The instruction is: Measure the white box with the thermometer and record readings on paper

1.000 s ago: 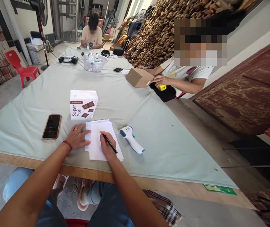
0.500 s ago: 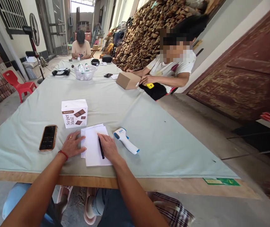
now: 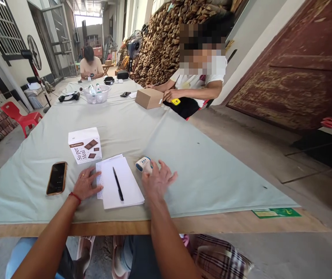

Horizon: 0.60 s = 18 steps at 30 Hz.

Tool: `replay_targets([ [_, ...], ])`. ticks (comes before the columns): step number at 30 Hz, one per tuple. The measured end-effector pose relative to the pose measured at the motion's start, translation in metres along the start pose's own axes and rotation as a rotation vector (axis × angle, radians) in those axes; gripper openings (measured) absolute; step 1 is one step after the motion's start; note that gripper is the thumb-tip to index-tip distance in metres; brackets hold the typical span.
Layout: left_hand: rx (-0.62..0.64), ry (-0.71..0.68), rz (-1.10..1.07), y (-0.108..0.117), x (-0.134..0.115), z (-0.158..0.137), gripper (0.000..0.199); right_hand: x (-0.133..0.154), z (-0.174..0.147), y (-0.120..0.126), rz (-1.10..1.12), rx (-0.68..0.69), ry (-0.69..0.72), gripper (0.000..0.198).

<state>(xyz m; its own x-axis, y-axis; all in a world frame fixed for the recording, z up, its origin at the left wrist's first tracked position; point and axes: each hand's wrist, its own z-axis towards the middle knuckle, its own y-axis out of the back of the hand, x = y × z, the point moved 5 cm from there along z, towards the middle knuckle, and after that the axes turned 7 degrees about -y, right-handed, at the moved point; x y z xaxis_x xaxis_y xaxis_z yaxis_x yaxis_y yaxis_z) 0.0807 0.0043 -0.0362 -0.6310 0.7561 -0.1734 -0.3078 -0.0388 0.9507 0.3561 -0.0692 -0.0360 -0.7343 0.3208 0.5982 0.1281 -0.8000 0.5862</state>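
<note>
My left hand (image 3: 86,185) lies open, fingertips at the left edge of a stack of white paper (image 3: 133,193). A printed or written sheet (image 3: 98,174) peeks out beneath that edge. On top of the paper rests a black pen (image 3: 118,183), touched by neither hand. With fingers spread, my right hand (image 3: 157,181) is over the white and blue infrared thermometer (image 3: 143,164), hiding its handle; whether they touch I cannot tell. Behind the paper stands a white "Super Meal" box (image 3: 85,145). A phone in an orange-brown case (image 3: 57,178) lies left of my left hand.
A cardboard box (image 3: 149,98) stands by a seated person (image 3: 200,83) at the table's right side. Farther back are a clear basin of bottles (image 3: 97,96) and another seated person (image 3: 92,66). The table's wooden edge (image 3: 119,228) runs close before me.
The pen has left my right hand and now lies on the paper. That hand has moved right to the thermometer and opened. My left hand stays by the paper; the view has shifted slightly.
</note>
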Motion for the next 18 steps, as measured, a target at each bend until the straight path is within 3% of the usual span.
replay_targets([
  [5, -0.096, 0.013, -0.126, 0.002, 0.004, -0.002, 0.048, -0.025, -0.006, -0.011, -0.189, 0.246, -0.094, 0.045],
  [8, -0.297, 0.134, -0.286, 0.005, 0.017, -0.006, 0.026, -0.025, -0.006, -0.015, -0.154, 0.238, -0.073, 0.042],
  [10, -0.481, 0.298, -0.393, 0.008, 0.035, -0.01, 0.022, -0.018, -0.005, -0.017, -0.055, 0.186, -0.028, 0.042],
  [14, -0.739, 0.629, -0.513, 0.016, 0.077, -0.004, 0.045, 0.01, -0.01, -0.02, 0.231, 0.126, 0.153, 0.046],
  [18, -0.743, 0.676, -0.667, 0.028, 0.106, 0.026, 0.076, 0.029, -0.02, -0.024, 0.337, 0.136, 0.247, 0.054],
])
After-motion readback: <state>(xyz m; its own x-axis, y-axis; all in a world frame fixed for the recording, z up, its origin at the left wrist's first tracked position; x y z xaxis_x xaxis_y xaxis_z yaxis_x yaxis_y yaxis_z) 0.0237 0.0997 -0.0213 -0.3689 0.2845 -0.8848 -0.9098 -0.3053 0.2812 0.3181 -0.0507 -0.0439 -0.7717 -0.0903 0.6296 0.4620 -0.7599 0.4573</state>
